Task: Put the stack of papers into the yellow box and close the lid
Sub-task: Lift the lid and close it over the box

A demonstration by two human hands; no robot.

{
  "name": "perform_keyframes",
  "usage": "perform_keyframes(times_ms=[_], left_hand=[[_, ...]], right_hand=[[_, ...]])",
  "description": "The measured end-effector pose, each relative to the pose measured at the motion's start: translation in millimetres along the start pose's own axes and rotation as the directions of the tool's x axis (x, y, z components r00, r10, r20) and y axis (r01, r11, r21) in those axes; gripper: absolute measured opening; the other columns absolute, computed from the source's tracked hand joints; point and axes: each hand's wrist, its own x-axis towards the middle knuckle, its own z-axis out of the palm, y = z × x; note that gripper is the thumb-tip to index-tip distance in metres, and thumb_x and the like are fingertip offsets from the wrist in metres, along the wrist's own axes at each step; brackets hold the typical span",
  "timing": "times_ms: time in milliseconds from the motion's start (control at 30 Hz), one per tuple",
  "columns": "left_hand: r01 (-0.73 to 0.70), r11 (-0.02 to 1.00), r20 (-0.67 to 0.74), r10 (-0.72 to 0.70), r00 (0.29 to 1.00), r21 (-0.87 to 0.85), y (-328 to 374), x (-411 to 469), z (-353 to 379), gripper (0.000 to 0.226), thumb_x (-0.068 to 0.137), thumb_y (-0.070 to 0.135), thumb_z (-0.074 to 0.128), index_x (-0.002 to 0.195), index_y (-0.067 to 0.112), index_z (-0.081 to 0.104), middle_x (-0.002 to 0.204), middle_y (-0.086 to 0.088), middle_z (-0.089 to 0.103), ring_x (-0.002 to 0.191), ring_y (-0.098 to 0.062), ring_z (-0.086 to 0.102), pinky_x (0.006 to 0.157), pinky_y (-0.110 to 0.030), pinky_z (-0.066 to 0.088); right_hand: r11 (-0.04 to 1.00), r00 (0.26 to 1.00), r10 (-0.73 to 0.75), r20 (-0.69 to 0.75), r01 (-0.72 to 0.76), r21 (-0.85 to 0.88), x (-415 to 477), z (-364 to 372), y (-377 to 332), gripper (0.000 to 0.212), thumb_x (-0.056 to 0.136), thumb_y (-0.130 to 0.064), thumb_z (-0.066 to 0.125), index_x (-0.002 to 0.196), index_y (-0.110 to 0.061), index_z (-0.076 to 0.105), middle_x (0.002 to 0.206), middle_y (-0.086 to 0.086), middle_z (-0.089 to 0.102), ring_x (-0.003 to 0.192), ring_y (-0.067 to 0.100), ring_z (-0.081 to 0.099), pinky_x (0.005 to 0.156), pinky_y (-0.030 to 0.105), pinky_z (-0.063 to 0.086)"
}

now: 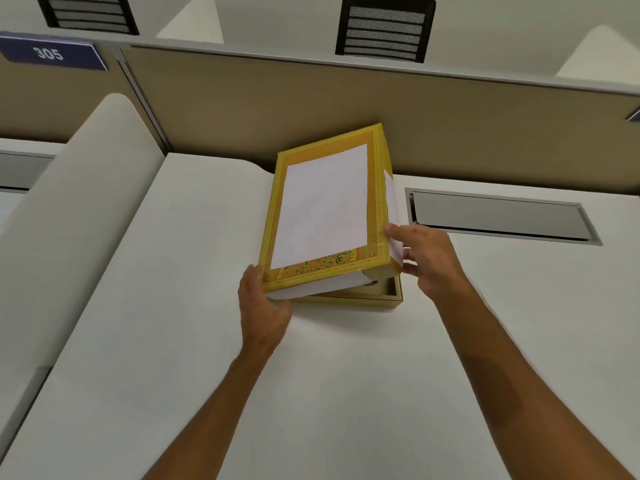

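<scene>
The lid (322,209) of the yellow box (363,298) hangs tilted between the hands, its near edge low so it can swing down over the base on the desk (173,306). The left hand (265,306) grips the near-left corner, while the right hand (427,258) pinches the right rim. White sheets showing just under the lid are probably the stack of papers (322,287), though I can't be sure.

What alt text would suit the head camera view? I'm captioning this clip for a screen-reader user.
Two bare hands hold a yellow patterned box lid, tilted with its near edge raised, over the open yellow box base on a white desk. The left hand grips the near left corner, the right hand the right edge. A beige partition stands behind.
</scene>
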Motion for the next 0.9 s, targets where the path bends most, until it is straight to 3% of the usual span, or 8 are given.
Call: perform_keyframes(times_ms=[100, 167, 300, 400, 533, 667, 800, 900], left_hand=[[0.324, 0.915, 0.091, -0.311, 0.946, -0.241, 1.3, 11.7, -4.1, 0.055, 0.087, 0.015, 0.066, 0.139, 0.016, 0.048, 0.131, -0.006, 0.055, 0.125, -0.025, 0.052, 0.091, -0.024, 0.040], [0.392, 0.878, 0.119, -0.374, 0.920, -0.274, 3.9, 15.9, -4.5, 0.044, 0.092, 0.029, 0.065, 0.133, 0.019, 0.055, 0.115, 0.001, 0.062, 0.114, -0.025, 0.058, 0.075, -0.018, 0.040], [0.319, 0.927, 0.051, -0.316, 0.948, -0.198, 10.1, 11.9, -4.8, 0.051, 0.088, 0.030, 0.073, 0.135, 0.017, 0.057, 0.113, 0.002, 0.065, 0.098, -0.017, 0.060, 0.069, -0.011, 0.041], [0.287, 0.944, 0.025, -0.287, 0.958, -0.163, 13.4, 8.1, -2.4, 0.056, 0.085, 0.030, 0.077, 0.135, 0.016, 0.056, 0.117, -0.002, 0.067, 0.097, -0.016, 0.061, 0.081, -0.022, 0.048], [0.250, 0.962, -0.012, -0.253, 0.967, -0.105, 17.5, 5.4, 0.9, 0.058, 0.081, 0.029, 0.080, 0.132, 0.013, 0.057, 0.121, -0.007, 0.069, 0.097, -0.017, 0.061, 0.090, -0.036, 0.053], [0.231, 0.969, -0.012, -0.233, 0.972, -0.082, 17.4, 5.6, 2.6, 0.057, 0.080, 0.027, 0.081, 0.130, 0.012, 0.056, 0.122, -0.010, 0.069, 0.099, -0.020, 0.064, 0.091, -0.039, 0.054], [0.226, 0.972, -0.018, -0.228, 0.974, -0.072, 15.9, 3.5, 4.4, 0.061, 0.081, 0.028, 0.080, 0.134, 0.012, 0.055, 0.126, -0.010, 0.067, 0.104, -0.023, 0.065, 0.092, -0.040, 0.055], [0.219, 0.973, -0.016, -0.221, 0.975, -0.070, 14.9, 3.1, 5.7, 0.062, 0.081, 0.029, 0.080, 0.135, 0.013, 0.055, 0.127, -0.010, 0.067, 0.108, -0.028, 0.066, 0.093, -0.042, 0.056]], right_hand=[[1.000, 1.000, 0.005, -0.026, -0.006, -0.023, 8.2, -7.4, 10.1, 0.034, 0.085, -0.025, 0.079, 0.111, -0.004, 0.070, 0.106, 0.011, 0.077, 0.095, 0.029, 0.075, 0.065, 0.033, 0.059], [0.998, 0.998, 0.014, -0.056, -0.017, -0.055, 15.5, -11.2, 18.4, 0.033, 0.086, -0.024, 0.077, 0.111, -0.006, 0.069, 0.106, 0.012, 0.077, 0.094, 0.029, 0.075, 0.061, 0.030, 0.057], [0.989, 0.989, 0.046, -0.141, -0.064, -0.131, 30.4, -18.1, 41.9, 0.018, 0.087, -0.025, 0.071, 0.099, -0.011, 0.073, 0.104, 0.013, 0.076, 0.090, 0.028, 0.073, 0.063, 0.034, 0.057], [0.978, 0.984, 0.041, -0.173, -0.075, -0.195, 40.4, -22.1, 62.3, 0.013, 0.089, -0.024, 0.064, 0.090, -0.015, 0.074, 0.100, 0.012, 0.076, 0.091, 0.032, 0.072, 0.080, 0.047, 0.061], [0.948, 0.981, 0.008, -0.195, -0.069, -0.309, 47.8, -22.2, 80.0, 0.028, 0.091, -0.025, 0.060, 0.113, -0.014, 0.074, 0.112, 0.006, 0.074, 0.103, 0.028, 0.069, 0.093, 0.046, 0.058], [0.900, 0.979, -0.074, -0.187, -0.015, -0.435, 51.7, -20.0, 89.0, 0.033, 0.096, -0.024, 0.056, 0.123, -0.013, 0.071, 0.114, 0.007, 0.075, 0.094, 0.021, 0.068, 0.079, 0.030, 0.054], [0.844, 0.973, -0.114, -0.202, -0.013, -0.536, 54.9, -17.9, 91.0, 0.034, 0.098, -0.020, 0.054, 0.126, -0.010, 0.070, 0.121, 0.011, 0.073, 0.106, 0.030, 0.069, 0.095, 0.042, 0.056], [0.850, 0.966, -0.112, -0.232, -0.028, -0.526, 54.9, -18.3, 96.1, 0.033, 0.099, -0.021, 0.054, 0.127, -0.010, 0.069, 0.126, 0.012, 0.071, 0.108, 0.031, 0.068, 0.096, 0.045, 0.056]])
